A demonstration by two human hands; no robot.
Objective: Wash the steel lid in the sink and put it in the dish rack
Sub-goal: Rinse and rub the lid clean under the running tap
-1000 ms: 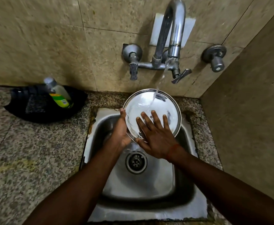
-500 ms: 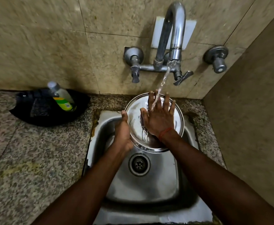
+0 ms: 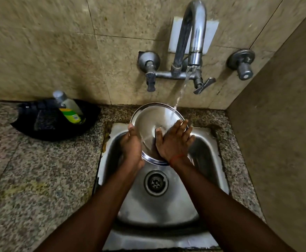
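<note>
The round steel lid (image 3: 151,122) is held tilted over the back of the steel sink (image 3: 168,206), under water running from the tap (image 3: 194,33). My left hand (image 3: 131,144) grips the lid's left rim. My right hand (image 3: 174,142) lies flat on the lid's lower right face with the fingers spread, and it covers that part of the lid. The stream lands on the lid just above my right fingertips. No dish rack is in view.
A black tray (image 3: 45,124) with a green-labelled soap bottle (image 3: 70,110) sits on the speckled granite counter (image 3: 30,179) to the left. Tiled walls close the back and right side. A drain (image 3: 155,183) sits mid-sink, and a tap knob (image 3: 243,64) projects at the right.
My right hand slid from the lid's lower edge up to its top, then back down to the lower right face. The left hand kept its grip on the rim.
</note>
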